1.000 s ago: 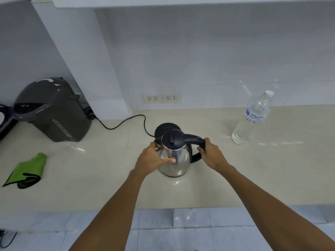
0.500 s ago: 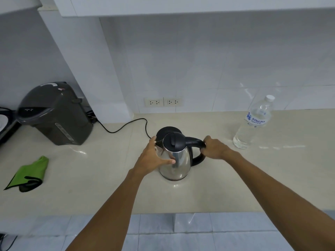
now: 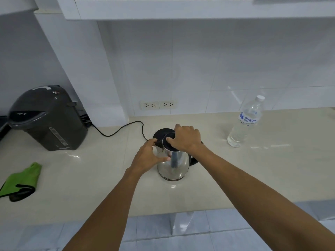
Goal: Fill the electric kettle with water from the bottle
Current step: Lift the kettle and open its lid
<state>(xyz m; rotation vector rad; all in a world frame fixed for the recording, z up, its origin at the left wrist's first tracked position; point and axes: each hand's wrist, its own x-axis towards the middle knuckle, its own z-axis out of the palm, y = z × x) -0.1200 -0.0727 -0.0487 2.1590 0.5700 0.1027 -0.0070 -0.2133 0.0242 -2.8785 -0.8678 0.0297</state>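
Observation:
A steel electric kettle (image 3: 173,164) with a black lid and handle stands on the beige counter (image 3: 235,174), just in front of its round black base (image 3: 161,133). My left hand (image 3: 148,156) grips the kettle's left side near the spout. My right hand (image 3: 186,139) lies over the top with its fingers on the black lid. A clear plastic water bottle (image 3: 244,124) with a white cap stands upright at the right, apart from both hands.
A dark grey hot-water dispenser (image 3: 47,118) stands at the left. A green cloth (image 3: 21,182) lies near the counter's front left edge. A black cord (image 3: 117,131) runs from the base toward the left. Wall sockets (image 3: 157,105) sit behind the kettle.
My right hand has left the kettle's handle and moved up onto its lid. My left hand stays on the kettle's side. The camera has tilted up a little.

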